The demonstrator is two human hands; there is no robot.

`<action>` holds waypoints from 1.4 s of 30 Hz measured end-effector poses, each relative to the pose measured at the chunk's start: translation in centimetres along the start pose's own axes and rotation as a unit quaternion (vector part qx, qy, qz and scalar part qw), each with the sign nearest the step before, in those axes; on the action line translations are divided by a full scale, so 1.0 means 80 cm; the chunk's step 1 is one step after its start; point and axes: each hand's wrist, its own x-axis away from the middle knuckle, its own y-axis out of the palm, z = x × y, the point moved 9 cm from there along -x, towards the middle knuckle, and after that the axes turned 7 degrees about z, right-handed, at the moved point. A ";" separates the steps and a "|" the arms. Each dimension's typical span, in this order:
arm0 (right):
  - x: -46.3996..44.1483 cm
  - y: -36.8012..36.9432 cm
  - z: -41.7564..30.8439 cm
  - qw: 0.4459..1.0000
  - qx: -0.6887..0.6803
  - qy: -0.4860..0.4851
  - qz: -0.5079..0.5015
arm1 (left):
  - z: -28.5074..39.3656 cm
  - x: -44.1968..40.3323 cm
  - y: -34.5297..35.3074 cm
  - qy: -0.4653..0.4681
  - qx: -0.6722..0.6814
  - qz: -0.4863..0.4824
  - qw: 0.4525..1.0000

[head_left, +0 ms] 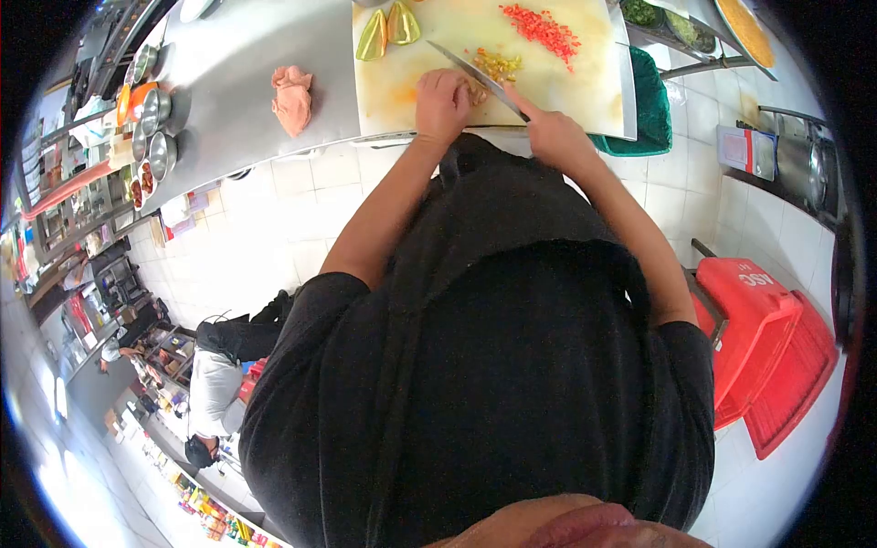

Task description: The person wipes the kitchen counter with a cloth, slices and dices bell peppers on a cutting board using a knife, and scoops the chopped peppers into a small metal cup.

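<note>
Right hand (559,140) wrapped shut around the handle of a long, steel-bladed knife (470,69), upper middle of the frame.

Its blade slants up and leftward over a cream-coloured, flat cutting board (585,105), close beside the left hand (444,102), whose fingers bend down at small pale-brown pieces (477,92); whether it grips any cannot be told. Chopped yellow-green bits (498,64) lie near the blade, finely diced red bits (545,35) toward the board's upper right, and two curved green wedges (373,38) at its upper left. Left of the board, a crumpled pink cloth-like piece (292,102) rests on the grey metal tabletop (224,91).
</note>
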 end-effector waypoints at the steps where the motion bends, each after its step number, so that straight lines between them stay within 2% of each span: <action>1: 0.008 -0.004 -0.002 1.000 -0.001 0.001 -0.002 | 0.003 0.003 -0.013 0.000 -0.003 0.016 1.000; 4: 0.026 -0.017 -0.003 1.000 -0.003 -0.002 0.008 | -0.005 0.010 -0.027 -0.020 -0.042 0.010 0.999; 7: 0.033 -0.021 -0.007 0.999 -0.011 0.025 -0.047 | -0.011 0.020 -0.029 -0.031 -0.071 -0.033 0.996; 10: 0.032 -0.014 -0.005 1.000 -0.007 -0.020 -0.002 | -0.005 0.027 -0.025 -0.046 -0.062 -0.056 0.995; 19: 0.031 -0.010 -0.014 0.996 0.062 -0.041 -0.038 | 0.019 0.013 -0.005 -0.029 -0.016 -0.104 0.994; 24: 0.028 -0.005 -0.011 0.995 0.074 -0.054 -0.034 | 0.021 0.012 0.002 -0.020 -0.009 -0.110 0.994; 28: 0.000 0.019 -0.009 0.998 0.012 -0.069 0.000 | 0.013 0.013 0.009 -0.007 -0.009 -0.117 0.993; 31: -0.004 0.007 -0.017 0.996 0.069 -0.056 -0.016 | 0.011 0.011 -0.001 -0.029 0.014 -0.093 0.995; 34: 0.011 -0.007 -0.025 0.997 0.050 -0.052 -0.041 | 0.008 0.013 -0.002 -0.052 0.012 -0.101 0.994; 37: 0.008 0.025 -0.009 0.998 0.012 -0.055 -0.038 | 0.010 0.014 -0.006 -0.021 0.017 -0.070 0.997; 42: -0.010 0.027 -0.020 0.998 0.010 -0.063 -0.020 | 0.003 0.026 -0.011 -0.071 0.034 -0.109 0.991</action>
